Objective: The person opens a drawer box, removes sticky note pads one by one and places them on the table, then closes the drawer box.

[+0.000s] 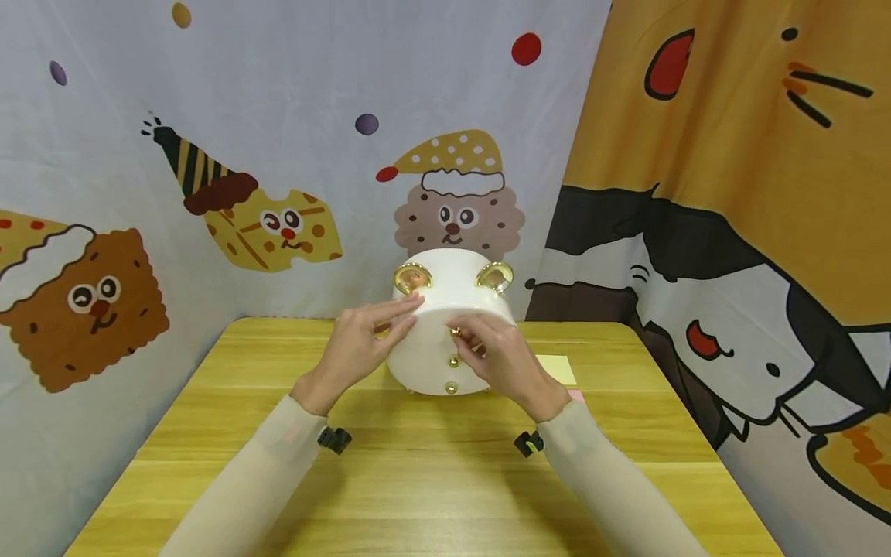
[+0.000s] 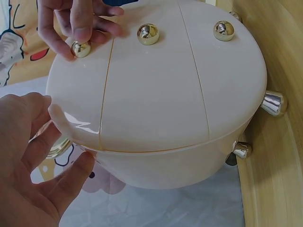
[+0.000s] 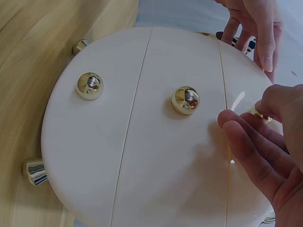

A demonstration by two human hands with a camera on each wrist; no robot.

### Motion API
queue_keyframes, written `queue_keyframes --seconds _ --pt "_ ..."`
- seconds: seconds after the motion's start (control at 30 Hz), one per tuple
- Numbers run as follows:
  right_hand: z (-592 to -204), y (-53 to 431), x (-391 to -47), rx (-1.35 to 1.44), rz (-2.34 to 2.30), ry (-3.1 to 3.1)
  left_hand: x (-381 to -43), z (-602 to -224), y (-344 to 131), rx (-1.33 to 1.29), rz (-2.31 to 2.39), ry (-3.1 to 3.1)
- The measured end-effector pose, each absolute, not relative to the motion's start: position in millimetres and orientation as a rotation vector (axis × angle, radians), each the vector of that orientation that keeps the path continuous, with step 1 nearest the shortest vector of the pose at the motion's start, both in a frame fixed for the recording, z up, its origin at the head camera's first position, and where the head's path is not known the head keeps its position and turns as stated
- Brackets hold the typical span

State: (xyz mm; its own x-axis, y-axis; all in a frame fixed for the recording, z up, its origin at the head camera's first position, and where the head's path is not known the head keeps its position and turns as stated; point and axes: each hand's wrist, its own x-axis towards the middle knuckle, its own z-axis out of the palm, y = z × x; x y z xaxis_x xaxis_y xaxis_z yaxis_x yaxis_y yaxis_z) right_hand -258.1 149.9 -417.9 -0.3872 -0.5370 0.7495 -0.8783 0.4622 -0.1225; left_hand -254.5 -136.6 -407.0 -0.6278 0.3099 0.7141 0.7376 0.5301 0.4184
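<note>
A white rounded drawer box (image 1: 421, 360) stands upright on the table, with two gold ears (image 1: 495, 276) on top and small gold feet (image 2: 274, 103). Two seams divide its front into three drawer fronts, each with a round gold knob. My right hand (image 1: 500, 354) pinches the top knob (image 2: 81, 49) between thumb and finger. Below it, the middle knob (image 3: 185, 100) and bottom knob (image 3: 90, 86) are untouched. My left hand (image 1: 356, 340) rests its extended fingers against the box's upper left edge, near the left ear (image 1: 413, 278). All the drawer fronts look flush.
A yellow paper pad (image 1: 557, 370) lies right of the box, with a pink one (image 1: 576, 396) partly hidden behind my right wrist. The wooden table (image 1: 431, 480) reaches back to a cartoon-printed curtain (image 1: 292, 93).
</note>
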Motion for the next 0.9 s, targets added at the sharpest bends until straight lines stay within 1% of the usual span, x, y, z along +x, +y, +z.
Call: queue_keyframes --seconds 0.47,0.9 --pt "-420 153 -257 1.178 0.667 -2.095 -258 -406 -136 -0.835 -0.948 -2.195" --pt "-432 167 -251 1.303 0.773 -2.161 -258 -407 -136 -0.826 -0.944 -2.176"
